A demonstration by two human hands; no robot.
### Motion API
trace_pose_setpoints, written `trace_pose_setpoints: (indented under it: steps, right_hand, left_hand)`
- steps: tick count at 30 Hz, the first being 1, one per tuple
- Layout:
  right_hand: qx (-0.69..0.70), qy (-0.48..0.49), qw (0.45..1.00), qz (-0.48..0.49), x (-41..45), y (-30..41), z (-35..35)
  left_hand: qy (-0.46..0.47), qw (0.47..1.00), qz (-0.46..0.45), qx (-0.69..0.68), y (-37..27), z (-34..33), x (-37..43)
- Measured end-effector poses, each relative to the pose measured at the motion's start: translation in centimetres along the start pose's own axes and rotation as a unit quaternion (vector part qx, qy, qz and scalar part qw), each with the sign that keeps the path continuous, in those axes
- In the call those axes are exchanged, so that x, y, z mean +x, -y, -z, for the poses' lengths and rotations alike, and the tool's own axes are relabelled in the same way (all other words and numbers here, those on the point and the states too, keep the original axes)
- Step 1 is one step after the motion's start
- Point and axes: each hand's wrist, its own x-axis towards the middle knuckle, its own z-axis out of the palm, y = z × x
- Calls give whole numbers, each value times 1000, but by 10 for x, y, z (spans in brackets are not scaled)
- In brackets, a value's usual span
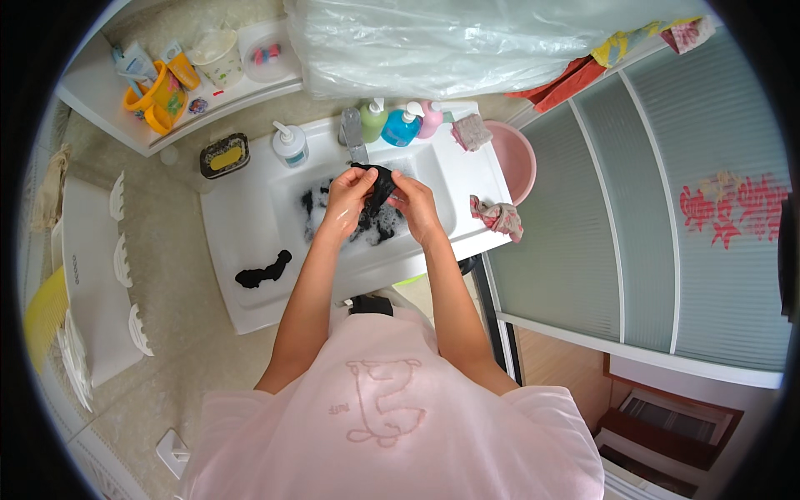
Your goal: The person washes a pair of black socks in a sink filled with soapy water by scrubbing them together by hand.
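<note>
A wet black cloth item (380, 190), perhaps a sock, is stretched between my left hand (350, 199) and my right hand (413, 204). Both hands pinch it with thumbs and fingers above the basin of the white washbasin (247, 215). Beneath them, more dark fabric (382, 232) lies partly sunk in soapy water with white foam. A twisted black sock (263, 270) rests on the basin's left ledge, apart from my hands. The faucet (354, 136) stands just beyond my fingers.
Behind the basin stand a white pump bottle (290, 145), a green one (374, 121), a blue one (401, 127) and a pink one (431, 119). A soap dish (225, 155) is at left. Rags (498, 217) and a pink tub (517, 159) are at right, near a sliding door (562, 237).
</note>
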Motion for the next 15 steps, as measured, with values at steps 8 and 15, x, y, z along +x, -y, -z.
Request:
trace_pose_setpoints:
  steps: [8,15]
  right_hand:
    - [-144,-47,984,99,14,-29,13]
    - [47,-108,982,150,13,-6,-9]
  left_hand:
    - [-64,996,-51,32,16,-5,16]
    - [-171,979,-83,77,18,23,30]
